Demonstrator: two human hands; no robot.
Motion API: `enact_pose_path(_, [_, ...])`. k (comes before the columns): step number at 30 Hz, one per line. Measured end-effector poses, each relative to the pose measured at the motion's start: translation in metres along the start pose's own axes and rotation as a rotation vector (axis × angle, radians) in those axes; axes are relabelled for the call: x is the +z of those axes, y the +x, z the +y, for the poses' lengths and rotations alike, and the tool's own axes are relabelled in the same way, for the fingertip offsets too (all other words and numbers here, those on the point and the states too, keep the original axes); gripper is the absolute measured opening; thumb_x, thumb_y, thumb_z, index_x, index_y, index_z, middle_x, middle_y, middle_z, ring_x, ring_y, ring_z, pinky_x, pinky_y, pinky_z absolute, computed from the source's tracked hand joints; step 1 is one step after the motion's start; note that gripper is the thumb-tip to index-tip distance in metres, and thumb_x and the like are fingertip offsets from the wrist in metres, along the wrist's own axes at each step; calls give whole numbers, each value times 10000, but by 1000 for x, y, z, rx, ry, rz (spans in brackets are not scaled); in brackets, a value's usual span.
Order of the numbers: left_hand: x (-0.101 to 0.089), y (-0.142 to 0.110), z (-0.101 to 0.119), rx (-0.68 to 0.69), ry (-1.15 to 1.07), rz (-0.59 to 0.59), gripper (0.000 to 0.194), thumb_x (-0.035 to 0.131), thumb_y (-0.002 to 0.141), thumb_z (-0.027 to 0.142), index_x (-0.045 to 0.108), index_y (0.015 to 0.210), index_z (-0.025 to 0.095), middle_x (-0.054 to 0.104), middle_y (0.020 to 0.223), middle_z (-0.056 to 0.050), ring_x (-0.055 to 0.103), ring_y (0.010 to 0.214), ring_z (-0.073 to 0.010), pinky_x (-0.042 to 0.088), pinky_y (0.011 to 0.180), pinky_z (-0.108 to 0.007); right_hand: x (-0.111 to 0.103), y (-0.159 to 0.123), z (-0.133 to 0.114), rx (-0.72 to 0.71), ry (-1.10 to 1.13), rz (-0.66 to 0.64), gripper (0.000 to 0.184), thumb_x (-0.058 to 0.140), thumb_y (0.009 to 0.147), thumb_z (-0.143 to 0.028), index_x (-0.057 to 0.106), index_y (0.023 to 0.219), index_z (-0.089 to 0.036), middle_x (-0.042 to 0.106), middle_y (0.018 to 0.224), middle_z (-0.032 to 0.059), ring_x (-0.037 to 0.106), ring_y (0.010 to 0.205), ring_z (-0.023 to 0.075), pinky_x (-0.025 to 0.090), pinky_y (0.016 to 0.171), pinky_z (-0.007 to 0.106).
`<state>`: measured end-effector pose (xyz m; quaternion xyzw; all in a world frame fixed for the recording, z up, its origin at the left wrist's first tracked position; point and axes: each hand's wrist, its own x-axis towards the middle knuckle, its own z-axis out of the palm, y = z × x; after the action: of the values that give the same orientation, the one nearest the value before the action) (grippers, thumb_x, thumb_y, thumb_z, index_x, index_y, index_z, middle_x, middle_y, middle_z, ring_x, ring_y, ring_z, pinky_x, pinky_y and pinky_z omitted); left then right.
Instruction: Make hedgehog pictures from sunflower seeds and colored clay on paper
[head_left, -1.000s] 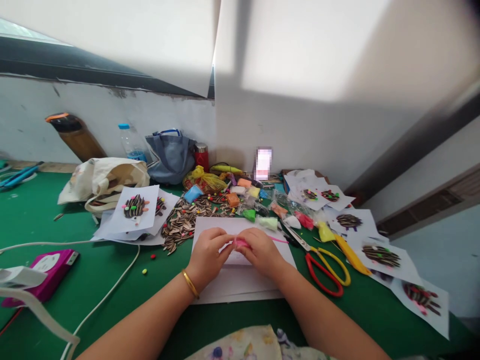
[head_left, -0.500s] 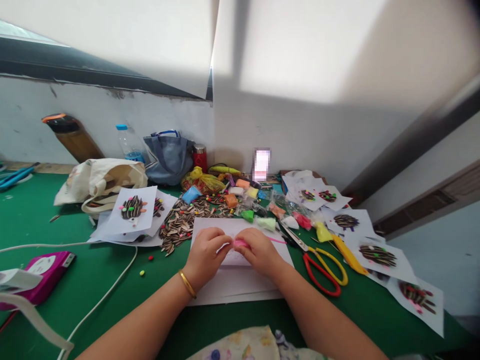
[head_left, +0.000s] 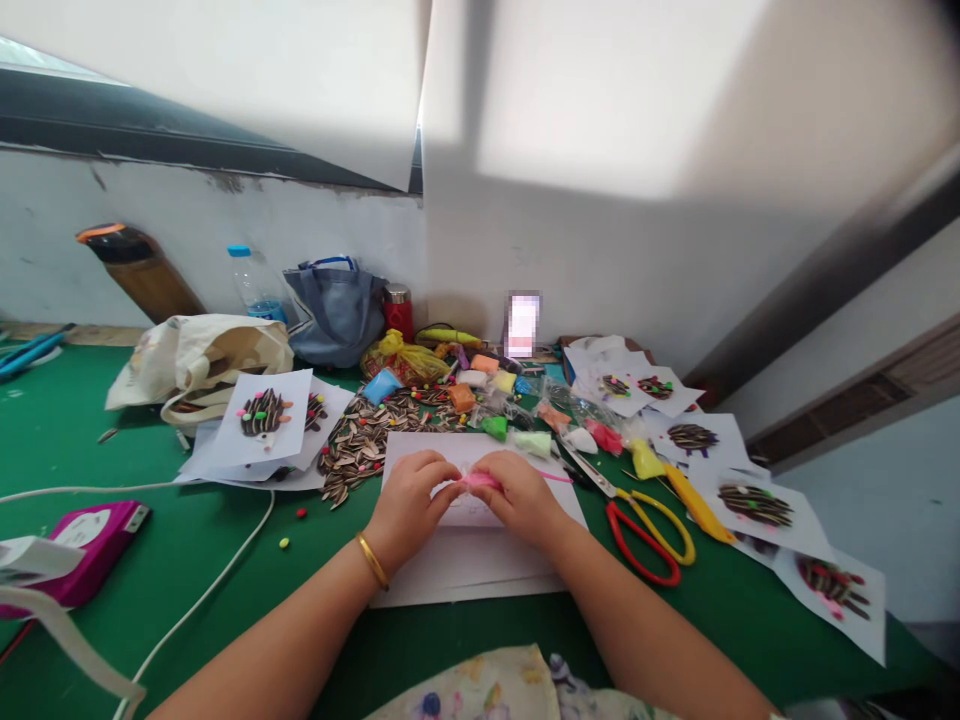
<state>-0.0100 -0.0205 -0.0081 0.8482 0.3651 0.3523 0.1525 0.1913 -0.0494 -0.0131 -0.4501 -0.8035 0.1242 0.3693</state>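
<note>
Over white paper (head_left: 480, 570) with faint printed lines, both hands meet at a small piece of pink clay (head_left: 480, 481). My left hand (head_left: 416, 500), with a gold bangle at the wrist, is closed in a pinch at the clay's left end. Thumb and fingers of my right hand (head_left: 521, 500) are closed around its other side. A thin pink stick (head_left: 556, 478) shows beyond the right hand; whether that hand holds it, I cannot tell. Sunflower seeds (head_left: 360, 445) are heaped behind the left hand. Scissors (head_left: 637, 515) with red and yellow handles lie right of the paper.
Bagged coloured clay (head_left: 532, 443) lies behind the paper. Finished seed pictures (head_left: 266, 410) are stacked at left, with more pictures (head_left: 757, 505) along the right. A yellow cutter (head_left: 697, 505), a cloth bag (head_left: 202, 360), a white cable (head_left: 206, 590) and a propped phone (head_left: 523, 325) are around.
The fingers have shifted slightly around the pink clay, and more of it shows between the hands now. The whole view has drifted a little; the other things stay in place.
</note>
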Motion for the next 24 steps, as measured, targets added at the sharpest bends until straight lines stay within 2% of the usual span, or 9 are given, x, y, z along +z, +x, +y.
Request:
enact_pose_path(5, [0, 2, 1, -32, -77, -51, 154, 577, 912, 313, 668, 862, 199, 637, 829, -39, 583, 781, -173, 446, 734, -304, 1, -1, 2, -3, 4, 1, 260, 500, 963, -421, 625, 985, -194, 667, 924, 79, 595, 880, 214, 464, 781, 348])
enact_pose_path(11, [2, -1, 2, -7, 13, -11, 167, 553, 925, 311, 665, 854, 208, 642, 846, -40, 582, 812, -185, 429, 770, -317, 1, -1, 0, 5, 25, 4, 256, 495, 966, -416, 620, 988, -194, 662, 933, 80, 587, 892, 219, 457, 792, 357])
enact_pose_path(20, [1, 0, 3, -57, -31, -23, 93, 620, 880, 265, 626, 814, 198, 620, 837, -22, 570, 802, -176, 428, 754, -301, 1, -1, 1, -10, 21, -5, 256, 510, 959, -418, 618, 990, -188, 663, 936, 83, 583, 893, 221, 454, 791, 359])
enact_pose_path(24, [0, -2, 3, -18, 31, -8, 135, 570, 917, 295, 630, 844, 199, 620, 861, -37, 562, 834, -190, 418, 781, -323, 1, -2, 1, 5, 27, -3, 258, 503, 963, -413, 612, 1007, -184, 661, 966, 90, 579, 918, 225, 450, 811, 366])
